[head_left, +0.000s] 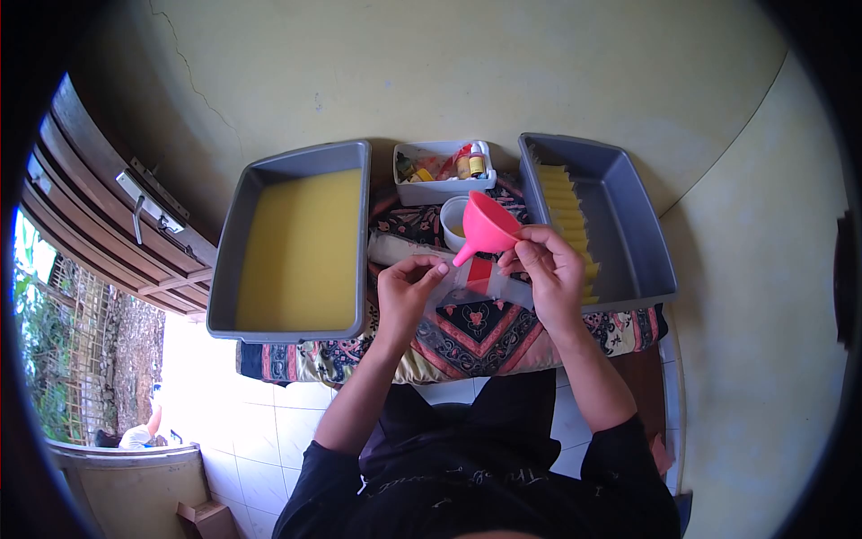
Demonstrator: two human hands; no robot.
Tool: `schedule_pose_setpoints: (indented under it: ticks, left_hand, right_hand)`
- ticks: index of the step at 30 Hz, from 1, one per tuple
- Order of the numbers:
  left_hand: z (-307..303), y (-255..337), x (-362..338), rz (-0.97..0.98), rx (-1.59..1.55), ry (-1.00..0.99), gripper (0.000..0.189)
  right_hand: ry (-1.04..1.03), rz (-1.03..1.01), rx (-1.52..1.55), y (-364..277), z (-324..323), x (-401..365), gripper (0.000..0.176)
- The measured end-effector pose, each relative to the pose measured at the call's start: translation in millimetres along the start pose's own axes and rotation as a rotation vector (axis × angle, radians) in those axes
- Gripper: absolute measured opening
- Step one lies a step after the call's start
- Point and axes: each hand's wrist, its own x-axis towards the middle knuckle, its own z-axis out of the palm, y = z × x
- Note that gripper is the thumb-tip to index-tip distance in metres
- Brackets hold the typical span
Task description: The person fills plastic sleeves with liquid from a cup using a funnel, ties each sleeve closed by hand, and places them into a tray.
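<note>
My right hand (553, 269) grips a pink funnel (490, 230) by its rim, tilted so the spout points down and left. Just left of the spout tip, my left hand (411, 292) is closed, thumb against fingers, on a thin clear plastic bag (444, 289) that shows faintly. Behind the funnel stands a white cup (453, 214), partly hidden by it. Clear plastic packaging with a red band (479, 275) lies on the patterned cloth (467, 337) below both hands.
A grey tray (366, 242) of yellow liquid stands at left. The right grey tray (628, 234) holds a row of yellow filled packets (566, 216). Between them at the back is a white box (442, 192) with small bottles. Beyond the left doorway, part of a person (139, 437) shows.
</note>
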Motion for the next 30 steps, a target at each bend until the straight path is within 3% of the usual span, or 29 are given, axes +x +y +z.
schedule_pose_setpoints:
  ticks: [11,24,30]
  left_hand:
    - [1.5,-1.1,-0.1,-0.013,0.017,-0.025,0.014]
    - [7.6,1.3,-0.9,-0.081,-0.139,-0.077,0.017]
    - [7.2,-0.2,-1.2,0.034,-0.108,-0.151,0.025]
  right_hand:
    - [0.043,0.084,0.013,6.1,-6.8,2.2,0.013]
    - [-0.094,-0.126,-0.114,7.6,2.1,-2.5,0.010]
    - [-0.199,-0.149,-0.219,6.3,4.3,-0.5,0.009]
